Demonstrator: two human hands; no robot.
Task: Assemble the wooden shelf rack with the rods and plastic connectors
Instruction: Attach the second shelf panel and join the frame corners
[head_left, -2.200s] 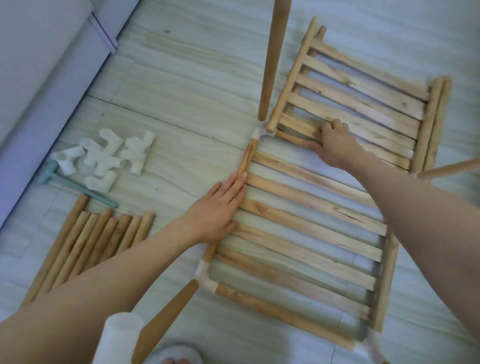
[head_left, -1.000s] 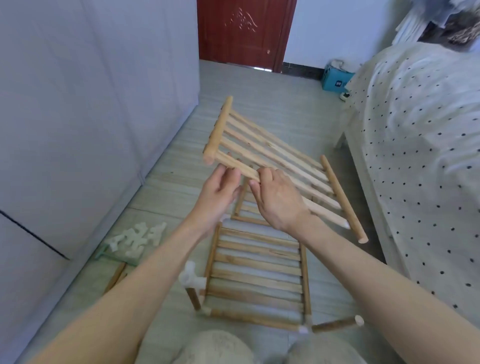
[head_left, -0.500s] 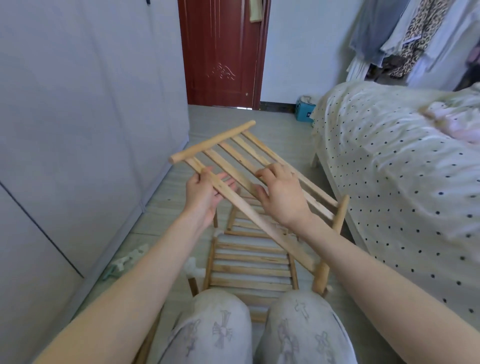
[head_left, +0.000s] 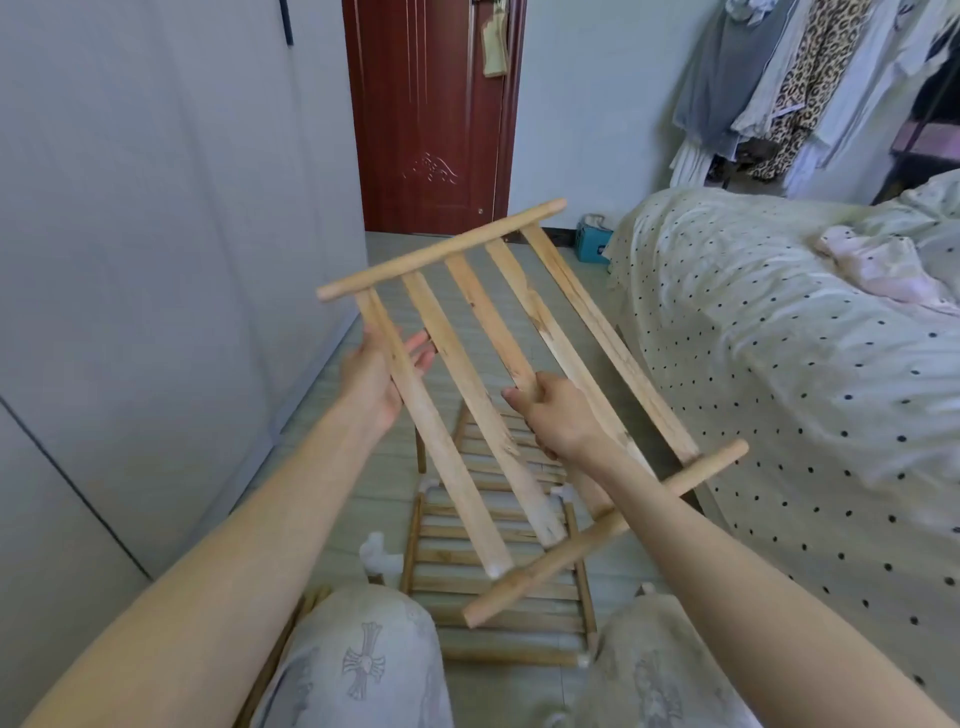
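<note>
Since half a second ago, the slatted shelf panel (head_left: 498, 395) has swung round in the air, so its far rail now runs across below the door (head_left: 431, 114) and its near rail slants down over the person's knees. Both hands carry it well above the assembled frame (head_left: 498, 566) lying on the floor beneath the panel. The left hand (head_left: 376, 376) lies under the panel's leftmost slat with fingers nearly straight, supporting rather than gripping. The right hand (head_left: 556, 415) is curled round a middle slat, thumb on the near side. White plastic connectors (head_left: 382, 558) stand at the frame's corners below the panel.

As a judgement, the weak point is that left-side support: with only a flat palm beneath one slat, the panel could tip or slide off toward the wall and drop onto the frame, knocking a connector loose. Lowering it askew could also leave the rail ends missing their connector sockets, forcing the joints.
</note>
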